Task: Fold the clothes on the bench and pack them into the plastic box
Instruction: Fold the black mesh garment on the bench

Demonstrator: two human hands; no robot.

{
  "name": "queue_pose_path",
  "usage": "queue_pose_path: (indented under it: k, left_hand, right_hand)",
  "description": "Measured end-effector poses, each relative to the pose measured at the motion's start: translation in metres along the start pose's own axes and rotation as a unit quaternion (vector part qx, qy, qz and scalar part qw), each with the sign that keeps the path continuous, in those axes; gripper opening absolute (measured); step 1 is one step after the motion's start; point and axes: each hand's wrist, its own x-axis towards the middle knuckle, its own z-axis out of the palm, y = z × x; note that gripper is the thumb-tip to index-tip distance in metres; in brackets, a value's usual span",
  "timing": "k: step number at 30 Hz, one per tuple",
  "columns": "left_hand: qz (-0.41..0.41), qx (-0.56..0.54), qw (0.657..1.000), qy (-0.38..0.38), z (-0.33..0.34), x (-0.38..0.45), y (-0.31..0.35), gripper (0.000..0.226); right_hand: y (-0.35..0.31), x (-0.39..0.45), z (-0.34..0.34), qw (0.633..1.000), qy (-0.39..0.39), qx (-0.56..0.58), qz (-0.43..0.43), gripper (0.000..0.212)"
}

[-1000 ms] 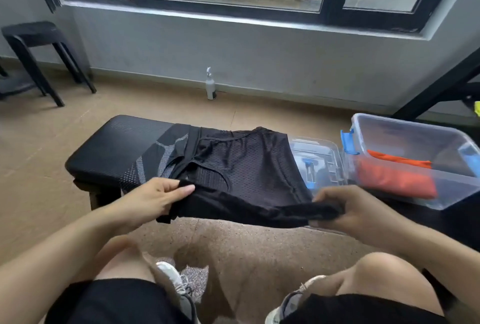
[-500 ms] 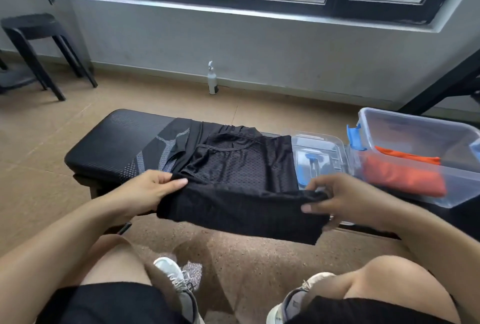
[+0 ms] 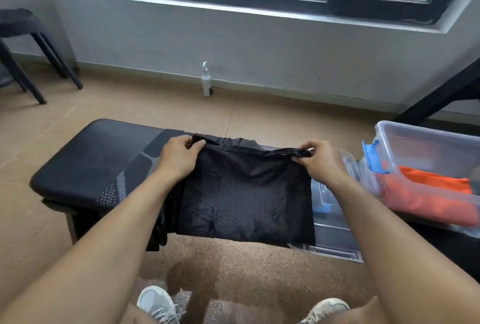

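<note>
Folding the black mesh shorts (image 3: 244, 194) on the worktop (image 3: 85, 157) right now, and I'm mid-fold. My left hand (image 3: 179, 160) has its grip pinched on the far edge of the fabric at about 11 o'clock from the middle of the garment, and my right hand (image 3: 318, 161) is pinching the same edge over at 1 o'clock, fingers curled round a bunched bit of cloth. Between the two grips the edge is a bit saggy and wrinkled, not pulled tight.

The shorts lie across the middle of the worktop with the near edge hanging just off the front at 6 o'clock. Another dark garment with grey patterned panels (image 3: 135, 175) is underneath, poking out at 9 o'clock. The clear lid (image 3: 335, 220) with blue clips sits at 3 o'clock, partly under the shorts, and past it is the plastic box (image 3: 420, 142), already holding a folded orange garment (image 3: 428, 196).

So I'd say one piece is packed, this one is halfway folded, at least one more waits. Next move, I reckon: lay this edge down flat, let go, smooth the wrinkles, then probably fold it once more sideways so it fits next to or on top of the orange one. Main risk is that slippery mesh sliding off the front edge when I release.
</note>
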Motion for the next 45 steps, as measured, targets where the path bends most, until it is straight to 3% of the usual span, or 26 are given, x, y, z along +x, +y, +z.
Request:
queue_pose_path:
  k: [6, 11, 17, 20, 22, 25, 27, 31, 35, 40, 45]
  left_hand:
    - [-0.010, 0.010, 1.000, -0.005, 0.015, 0.029, -0.015, 0.036]
    - [-0.023, 0.044, 0.999, -0.006, 0.027, 0.044, -0.029, 0.030]
    - [-0.040, 0.056, 0.997, 0.018, 0.033, 0.045, -0.031, 0.031]
    - [0.005, 0.075, 0.995, 0.060, 0.029, 0.038, -0.020, 0.043]
    - [0.056, 0.077, 0.992, 0.083, 0.026, 0.028, -0.004, 0.032]
    - [0.064, 0.008, 0.998, 0.000, 0.026, 0.004, 0.023, 0.016]
    - [0.045, -0.034, 0.993, -0.105, 0.033, -0.016, 0.036, 0.020]
    - [-0.023, -0.142, 0.956, -0.257, 0.048, -0.050, 0.048, 0.035]
    - [0.019, -0.159, 0.937, -0.311, 0.055, -0.075, 0.066, 0.065]
    - [0.035, -0.162, 0.903, -0.396, 0.070, -0.102, 0.079, 0.053]
    - [-0.037, -0.153, 0.935, -0.316, 0.077, -0.097, 0.065, 0.036]
  right_hand:
    - [0.013, 0.028, 0.019, 0.999, 0.008, -0.047, -0.014, 0.017]
    - [0.017, 0.039, 0.028, 0.991, -0.075, -0.107, -0.022, 0.019]
    - [0.002, 0.032, 0.026, 0.986, -0.117, -0.117, -0.016, 0.033]
    - [-0.004, 0.030, 0.026, 0.987, -0.113, -0.112, -0.001, 0.031]
    - [-0.008, 0.028, 0.023, 0.992, -0.093, -0.083, 0.003, 0.026]
    - [-0.015, 0.018, 0.016, 0.988, -0.106, 0.103, 0.035, 0.010]
    - [-0.020, 0.009, 0.010, 0.971, -0.121, 0.198, 0.050, 0.010]
    - [-0.031, -0.016, -0.006, 0.950, -0.140, 0.273, 0.059, 0.014]
    - [-0.043, -0.044, -0.017, 0.929, -0.141, 0.338, 0.048, 0.012]
    - [-0.055, -0.069, -0.013, 0.925, -0.111, 0.357, 0.072, 0.022]
    - [-0.061, -0.069, -0.001, 0.916, -0.104, 0.373, 0.108, 0.018]
